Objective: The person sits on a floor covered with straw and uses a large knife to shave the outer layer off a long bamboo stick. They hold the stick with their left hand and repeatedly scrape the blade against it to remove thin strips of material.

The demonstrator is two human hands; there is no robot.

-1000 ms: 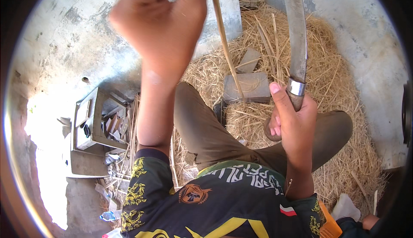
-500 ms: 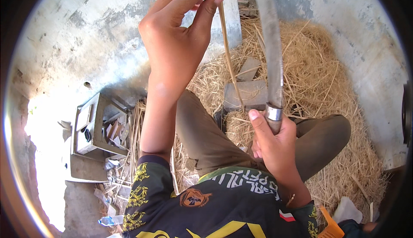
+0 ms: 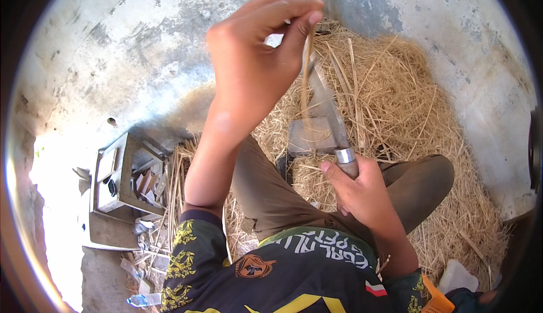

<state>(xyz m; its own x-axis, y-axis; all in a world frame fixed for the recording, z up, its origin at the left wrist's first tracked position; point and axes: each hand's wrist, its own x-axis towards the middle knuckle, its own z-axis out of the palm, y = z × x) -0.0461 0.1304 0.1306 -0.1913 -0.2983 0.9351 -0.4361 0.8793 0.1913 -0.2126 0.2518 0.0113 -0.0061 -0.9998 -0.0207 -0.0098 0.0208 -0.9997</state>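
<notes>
The left hand (image 3: 254,70) pinched a thin strip (image 3: 306,81) upright; the right hand (image 3: 362,191) was clenched on the knife (image 3: 331,121); the blade was best drawn away from the fingers, over the straw (image 3: 407,104).

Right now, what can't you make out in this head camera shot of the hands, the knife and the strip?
Head view only:
- Knife blade: motion-blurred, its tip lost behind the left hand.
- Thin strip: blurred; its lower end can't be traced against the straw.
- Knife handle: hidden inside the right hand.
- Wooden crate: contents too small and shadowed to identify.
</notes>
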